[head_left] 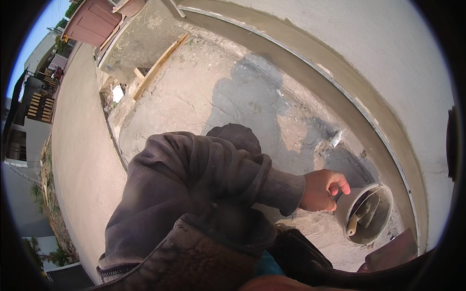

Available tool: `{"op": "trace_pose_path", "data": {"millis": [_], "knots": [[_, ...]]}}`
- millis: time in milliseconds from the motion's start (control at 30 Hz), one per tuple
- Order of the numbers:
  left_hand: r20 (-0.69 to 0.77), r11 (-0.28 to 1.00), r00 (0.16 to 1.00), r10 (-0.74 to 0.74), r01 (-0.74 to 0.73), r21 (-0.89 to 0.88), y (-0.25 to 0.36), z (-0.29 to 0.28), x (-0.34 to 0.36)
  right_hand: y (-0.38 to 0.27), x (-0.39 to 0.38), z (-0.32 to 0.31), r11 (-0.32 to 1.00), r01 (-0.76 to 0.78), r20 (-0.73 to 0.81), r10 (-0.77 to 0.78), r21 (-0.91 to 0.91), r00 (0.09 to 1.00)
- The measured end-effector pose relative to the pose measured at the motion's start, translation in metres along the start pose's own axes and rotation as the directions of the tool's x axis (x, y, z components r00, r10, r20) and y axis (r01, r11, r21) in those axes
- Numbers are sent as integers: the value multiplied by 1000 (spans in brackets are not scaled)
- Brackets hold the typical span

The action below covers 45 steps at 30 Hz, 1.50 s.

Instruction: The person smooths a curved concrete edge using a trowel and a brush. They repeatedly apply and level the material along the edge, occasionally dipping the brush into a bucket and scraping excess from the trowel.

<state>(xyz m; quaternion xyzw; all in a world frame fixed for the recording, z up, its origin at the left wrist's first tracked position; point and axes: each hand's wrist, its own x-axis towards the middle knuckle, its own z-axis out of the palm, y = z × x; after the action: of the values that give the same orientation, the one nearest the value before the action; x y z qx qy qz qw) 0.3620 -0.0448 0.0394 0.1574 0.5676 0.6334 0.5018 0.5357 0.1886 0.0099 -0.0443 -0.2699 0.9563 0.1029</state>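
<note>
Fingers [343, 182] loosely curled | beside round grey bucket [345, 205] | wood-handled trowel [353, 224] inside

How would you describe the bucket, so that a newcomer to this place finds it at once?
Start from the pale wall and follow the brown band along its base to the lower right. There, beside the left hand, is a round bucket. Its grey colour and the pale-handled tool inside set it apart from the reddish container at the upper left.

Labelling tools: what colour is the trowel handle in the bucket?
The trowel handle is pale tan; clearest in head view.
</note>
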Motion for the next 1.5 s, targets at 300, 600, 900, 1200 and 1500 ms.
{"op": "trace_pose_path", "data": {"millis": [300, 600, 900, 1200, 1500], "knots": [[-188, 922, 977, -96, 15, -388, 12, -94, -20, 56, 17, 61, 973, -192, -492, 105, -130, 864], [-493, 953, 837, -238, 103, -285, -3, -109, -34, 103, 50, 53, 853, -495, -507, 357, -165, 785], [-832, 901, 439, -338, -103, -421, -4, -116, -126, 141, -29, 163, 674, -699, -647, 647, 238, 403], [-965, 880, -2, -261, -412, -237, 124, -416, -350, 160, 61, 213, 81, -869, -756, 458, -488, 468], [-882, 816, -373, -287, -577, -21, 209, -829, -511, 299, 114, 258, 63, -965, -881, 397, -254, 257]]}}
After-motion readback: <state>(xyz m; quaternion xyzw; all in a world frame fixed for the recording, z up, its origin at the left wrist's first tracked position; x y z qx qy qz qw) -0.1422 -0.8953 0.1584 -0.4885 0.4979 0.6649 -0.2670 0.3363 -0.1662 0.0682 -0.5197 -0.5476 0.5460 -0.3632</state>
